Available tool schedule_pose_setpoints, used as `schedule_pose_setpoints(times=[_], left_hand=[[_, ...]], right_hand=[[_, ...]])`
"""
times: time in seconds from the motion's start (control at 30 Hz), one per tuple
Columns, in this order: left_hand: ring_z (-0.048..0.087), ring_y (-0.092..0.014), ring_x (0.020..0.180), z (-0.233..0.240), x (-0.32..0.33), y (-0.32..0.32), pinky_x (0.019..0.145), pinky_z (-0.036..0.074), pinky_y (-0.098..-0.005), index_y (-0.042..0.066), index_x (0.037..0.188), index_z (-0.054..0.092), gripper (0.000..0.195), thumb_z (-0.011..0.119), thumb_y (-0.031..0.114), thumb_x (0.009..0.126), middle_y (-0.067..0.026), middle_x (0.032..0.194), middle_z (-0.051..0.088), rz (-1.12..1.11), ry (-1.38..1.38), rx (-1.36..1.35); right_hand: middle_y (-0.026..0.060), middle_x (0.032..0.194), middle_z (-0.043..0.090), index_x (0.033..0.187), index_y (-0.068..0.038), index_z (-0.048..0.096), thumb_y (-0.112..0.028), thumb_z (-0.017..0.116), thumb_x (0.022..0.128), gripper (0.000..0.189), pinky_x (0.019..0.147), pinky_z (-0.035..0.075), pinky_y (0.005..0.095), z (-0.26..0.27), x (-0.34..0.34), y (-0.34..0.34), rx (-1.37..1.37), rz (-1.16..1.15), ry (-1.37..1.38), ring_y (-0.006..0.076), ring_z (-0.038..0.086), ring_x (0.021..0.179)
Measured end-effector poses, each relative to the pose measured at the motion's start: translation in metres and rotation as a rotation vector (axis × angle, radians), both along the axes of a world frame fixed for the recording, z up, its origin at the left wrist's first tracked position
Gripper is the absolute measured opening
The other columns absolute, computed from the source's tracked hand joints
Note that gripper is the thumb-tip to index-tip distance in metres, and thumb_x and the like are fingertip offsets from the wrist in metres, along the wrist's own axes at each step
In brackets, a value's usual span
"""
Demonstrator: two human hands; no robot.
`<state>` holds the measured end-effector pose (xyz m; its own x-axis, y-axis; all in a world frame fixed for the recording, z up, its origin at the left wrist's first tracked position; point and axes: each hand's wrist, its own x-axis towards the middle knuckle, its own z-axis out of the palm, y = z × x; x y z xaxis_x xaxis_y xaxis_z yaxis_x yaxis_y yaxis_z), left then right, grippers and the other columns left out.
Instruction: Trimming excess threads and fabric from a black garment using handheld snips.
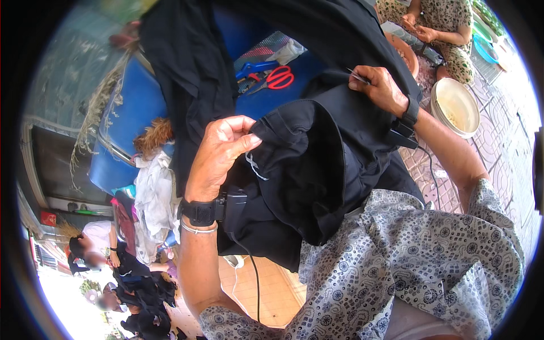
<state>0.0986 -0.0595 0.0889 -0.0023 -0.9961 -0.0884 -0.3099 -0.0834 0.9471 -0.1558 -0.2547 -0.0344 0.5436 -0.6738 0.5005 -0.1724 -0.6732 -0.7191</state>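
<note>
Pinched between the thumb and forefinger of my left hand [223,155] is the stitched edge of a black cloth garment [293,127]. Its round opening, perhaps a waistband, faces me. A small white strip [257,167] hangs near that edge. My right hand [380,87] grips a thin, pointed metal tool [358,76], mostly hidden in the fingers, so its exact kind is unclear. Black cloth lies beneath this hand, spread over my lap. Red-handled scissors [278,78] rest beyond the garment on a blue surface [272,97], beside a blue-handled tool [259,68].
More black cloth [191,63] drapes over the blue surface. White cloths [155,204] hang at left. A beige bucket [457,108] and a brown basin [403,53] stand at right near a seated person [446,34]. Other people [100,242] sit lower left. Cables [255,272] trail from both wrists.
</note>
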Motion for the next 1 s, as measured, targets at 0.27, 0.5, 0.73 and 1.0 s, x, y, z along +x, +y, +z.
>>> schedule_pose_setpoints(times=[0.27, 0.5, 0.73, 1.0], left_hand=[[0.034, 0.002, 0.050, -0.001, 0.007, -0.013, 0.045, 0.024, -0.0153, 0.000, 0.090, 0.061, 0.012, 0.065, 0.006, 0.079, 0.0071, 0.066, 0.052, 0.142, -0.122, -0.109], [0.042, -0.001, 0.046, 0.015, 0.011, -0.024, 0.044, 0.033, -0.0146, 0.001, 0.085, 0.056, 0.006, 0.058, -0.002, 0.080, -0.0020, 0.081, 0.060, 0.325, -0.265, -0.128], [0.059, -0.027, 0.101, 0.023, 0.006, -0.024, 0.075, 0.049, -0.0282, 0.000, 0.081, 0.059, 0.013, 0.053, -0.011, 0.076, -0.0184, 0.125, 0.052, 0.311, -1.070, -1.072], [0.062, -0.021, 0.095, -0.107, 0.014, -0.022, 0.072, 0.049, -0.0226, -0.003, 0.105, 0.056, 0.029, 0.054, -0.011, 0.077, -0.0157, 0.120, 0.051, 0.553, -0.235, -0.445]], right_hand=[[0.0130, 0.070, 0.059, 0.082, 0.001, 0.058, -0.012, 0.062, 0.081, 0.013, 0.063, 0.044, 0.0312, 0.011, 0.001, -0.011, -0.045, -0.035, 0.047, 0.0208, 0.056, 0.066], [0.0149, 0.067, 0.058, 0.083, 0.001, 0.060, -0.015, 0.063, 0.080, 0.016, 0.061, 0.044, 0.0323, 0.034, -0.001, -0.017, -0.034, -0.149, 0.110, 0.0219, 0.056, 0.062], [0.0130, 0.067, 0.058, 0.083, 0.000, 0.060, -0.016, 0.064, 0.080, 0.017, 0.060, 0.043, 0.0309, 0.050, -0.005, -0.026, -0.125, -0.155, -0.089, 0.0192, 0.055, 0.061], [0.0138, 0.069, 0.059, 0.082, 0.001, 0.058, -0.015, 0.066, 0.078, 0.018, 0.062, 0.045, 0.0316, 0.009, -0.011, 0.009, 0.019, -0.047, -0.033, 0.0254, 0.059, 0.065]])
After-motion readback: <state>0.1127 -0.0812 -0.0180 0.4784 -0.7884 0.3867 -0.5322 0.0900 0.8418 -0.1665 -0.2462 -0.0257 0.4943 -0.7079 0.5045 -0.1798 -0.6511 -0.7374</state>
